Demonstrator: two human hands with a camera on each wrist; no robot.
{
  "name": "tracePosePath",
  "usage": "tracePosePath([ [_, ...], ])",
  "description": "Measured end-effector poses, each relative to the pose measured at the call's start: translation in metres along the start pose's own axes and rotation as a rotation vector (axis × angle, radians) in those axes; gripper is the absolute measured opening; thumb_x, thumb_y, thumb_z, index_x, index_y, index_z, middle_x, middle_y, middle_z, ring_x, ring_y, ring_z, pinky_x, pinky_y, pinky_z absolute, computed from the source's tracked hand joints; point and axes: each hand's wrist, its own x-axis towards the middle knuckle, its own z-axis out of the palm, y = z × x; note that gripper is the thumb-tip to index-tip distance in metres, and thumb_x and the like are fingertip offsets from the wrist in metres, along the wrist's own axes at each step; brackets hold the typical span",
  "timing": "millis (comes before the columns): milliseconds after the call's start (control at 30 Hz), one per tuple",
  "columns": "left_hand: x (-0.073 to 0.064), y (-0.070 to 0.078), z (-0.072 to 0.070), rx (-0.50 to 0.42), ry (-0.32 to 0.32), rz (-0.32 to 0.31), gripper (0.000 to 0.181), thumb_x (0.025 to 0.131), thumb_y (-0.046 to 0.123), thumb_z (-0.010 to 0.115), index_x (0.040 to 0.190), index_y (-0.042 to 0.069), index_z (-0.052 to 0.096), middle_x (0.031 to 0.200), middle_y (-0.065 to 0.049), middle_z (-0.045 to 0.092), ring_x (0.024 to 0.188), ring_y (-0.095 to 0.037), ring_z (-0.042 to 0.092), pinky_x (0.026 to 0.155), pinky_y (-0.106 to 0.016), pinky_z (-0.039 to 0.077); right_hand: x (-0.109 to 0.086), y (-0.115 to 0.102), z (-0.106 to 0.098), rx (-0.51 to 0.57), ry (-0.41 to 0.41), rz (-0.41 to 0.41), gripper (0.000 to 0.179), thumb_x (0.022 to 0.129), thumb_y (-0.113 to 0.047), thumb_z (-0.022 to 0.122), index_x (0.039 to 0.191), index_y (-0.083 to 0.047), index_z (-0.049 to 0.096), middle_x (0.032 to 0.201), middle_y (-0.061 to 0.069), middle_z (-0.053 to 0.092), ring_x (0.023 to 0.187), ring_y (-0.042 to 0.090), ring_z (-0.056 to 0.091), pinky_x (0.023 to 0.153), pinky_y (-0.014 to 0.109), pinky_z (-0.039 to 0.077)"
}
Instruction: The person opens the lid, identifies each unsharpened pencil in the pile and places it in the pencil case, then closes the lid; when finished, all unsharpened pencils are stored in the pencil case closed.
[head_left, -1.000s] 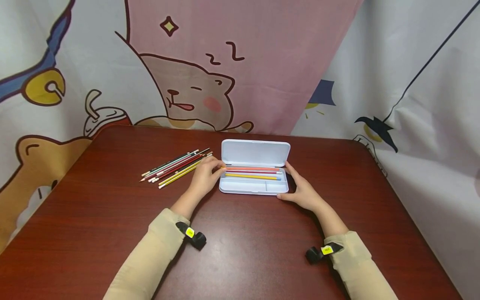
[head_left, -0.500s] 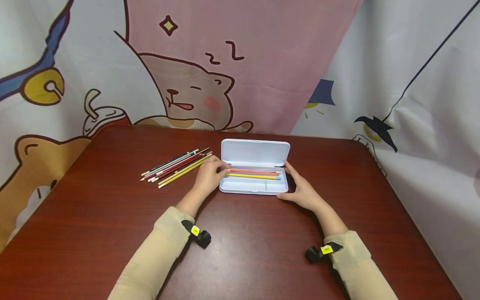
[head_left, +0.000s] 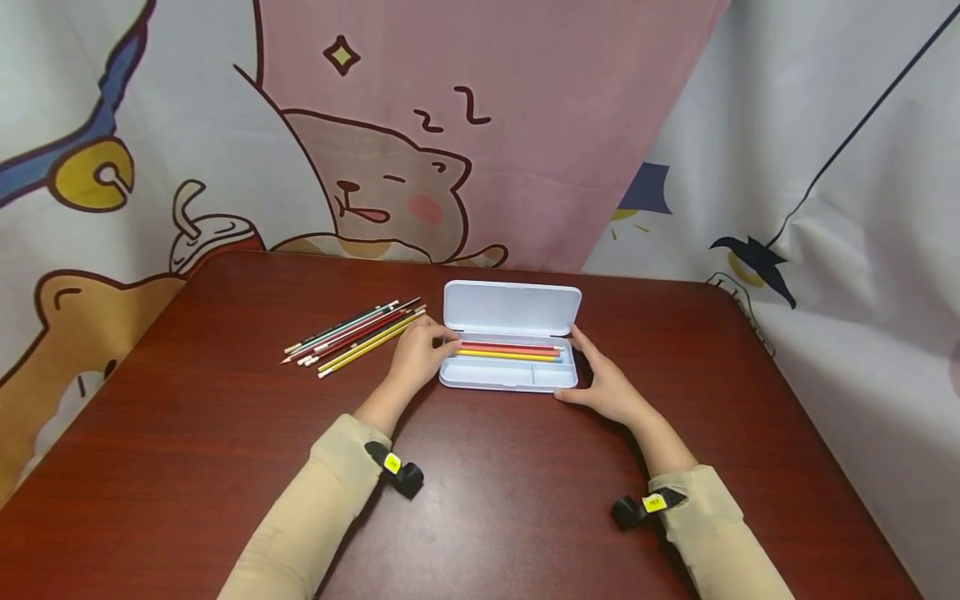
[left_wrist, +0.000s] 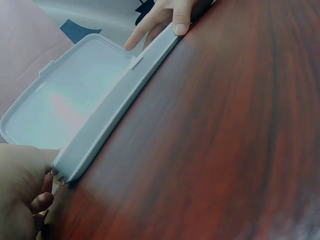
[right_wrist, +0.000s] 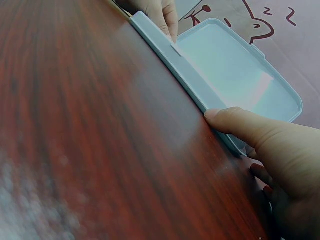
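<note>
A white pencil case stands open on the table, its lid raised at the back. Inside lie a red pencil, an orange pencil and a yellow pencil, side by side. My left hand is at the case's left end, thumb and forefinger pinching near the orange pencil's end; the fingertips hide the exact contact. At the other end my right hand grips the case, its thumb against the front wall and its fingers behind.
A loose pile of several pencils lies on the brown table, left of the case and close to my left hand. Behind the table hangs a cloth with cartoon prints.
My left hand has shifted slightly right and in over the case. The orange pencil has gone down from above the red one to between the red and yellow ones. The right hand stays put.
</note>
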Motion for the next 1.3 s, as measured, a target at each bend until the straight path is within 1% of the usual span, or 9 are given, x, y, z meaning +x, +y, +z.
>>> tracePosePath([
  [167,-0.002,-0.003,0.001,-0.032,0.011,0.026,0.013,0.080,0.013,0.079,0.091,0.006,0.077,0.080,-0.006,0.055,0.076,-0.022,0.050,0.068,-0.035,0.040,-0.001,0.000,0.000,0.001,0.003,-0.005,0.111,0.073,-0.022,0.085,0.154,-0.013,0.010,0.145,0.015,0.039,0.133,0.029,0.031,0.107,0.054,0.019],
  [267,-0.005,-0.005,0.000,-0.052,0.022,0.048,0.013,0.080,0.012,0.079,0.092,0.006,0.076,0.079,-0.005,0.056,0.076,-0.021,0.051,0.068,-0.035,0.040,-0.001,-0.001,0.001,0.001,0.003,-0.008,0.110,0.073,-0.022,0.085,0.154,-0.012,0.011,0.145,0.015,0.039,0.133,0.029,0.031,0.108,0.053,0.019],
  [400,-0.010,-0.008,-0.005,-0.071,0.045,0.085,0.013,0.081,0.011,0.078,0.092,0.006,0.076,0.078,-0.004,0.058,0.075,-0.020,0.053,0.068,-0.035,0.041,-0.002,0.000,0.001,0.001,0.003,-0.010,0.110,0.073,-0.022,0.084,0.154,-0.012,0.011,0.145,0.016,0.039,0.134,0.029,0.031,0.108,0.053,0.019],
  [467,-0.013,-0.010,-0.008,-0.076,0.056,0.092,0.013,0.081,0.011,0.078,0.093,0.005,0.075,0.077,-0.003,0.058,0.075,-0.020,0.053,0.069,-0.035,0.042,-0.002,0.001,0.001,-0.001,0.003,-0.010,0.111,0.073,-0.022,0.085,0.154,-0.012,0.011,0.145,0.016,0.039,0.134,0.029,0.030,0.108,0.053,0.019],
  [633,-0.022,-0.014,-0.019,-0.063,0.080,0.094,0.016,0.079,0.011,0.079,0.093,0.005,0.074,0.077,-0.002,0.059,0.074,-0.018,0.054,0.067,-0.035,0.043,-0.003,0.004,0.001,-0.008,0.008,-0.017,0.111,0.072,-0.023,0.085,0.154,-0.012,0.011,0.145,0.016,0.039,0.134,0.029,0.031,0.108,0.052,0.020],
  [767,-0.030,-0.019,-0.029,-0.058,0.096,0.100,0.019,0.078,0.011,0.080,0.095,0.004,0.074,0.077,-0.003,0.060,0.073,-0.019,0.054,0.066,-0.036,0.043,-0.003,0.006,0.001,-0.006,0.012,-0.021,0.111,0.072,-0.023,0.085,0.154,-0.011,0.011,0.145,0.016,0.039,0.134,0.029,0.031,0.108,0.052,0.020],
  [967,-0.039,-0.029,-0.045,-0.036,0.104,0.083,0.021,0.079,0.011,0.079,0.098,0.004,0.074,0.076,-0.003,0.058,0.074,-0.020,0.052,0.067,-0.036,0.040,-0.002,0.006,0.001,-0.005,0.010,-0.023,0.111,0.072,-0.024,0.085,0.154,-0.012,0.011,0.145,0.016,0.039,0.134,0.029,0.031,0.108,0.053,0.020],
  [1167,-0.048,-0.039,-0.064,-0.033,0.152,0.096,0.023,0.076,0.008,0.081,0.097,0.002,0.073,0.072,-0.003,0.056,0.070,-0.020,0.050,0.063,-0.036,0.039,0.000,0.005,0.001,0.001,0.010,-0.025,0.111,0.073,-0.025,0.085,0.154,-0.013,0.011,0.145,0.014,0.039,0.133,0.028,0.032,0.107,0.053,0.020],
  [1300,-0.055,-0.048,-0.076,-0.001,0.189,0.108,0.024,0.073,0.005,0.082,0.095,0.001,0.073,0.072,-0.004,0.056,0.068,-0.021,0.051,0.062,-0.035,0.039,0.001,0.005,0.000,0.007,0.007,-0.031,0.111,0.073,-0.025,0.085,0.154,-0.013,0.011,0.144,0.014,0.040,0.133,0.028,0.032,0.107,0.053,0.021],
])
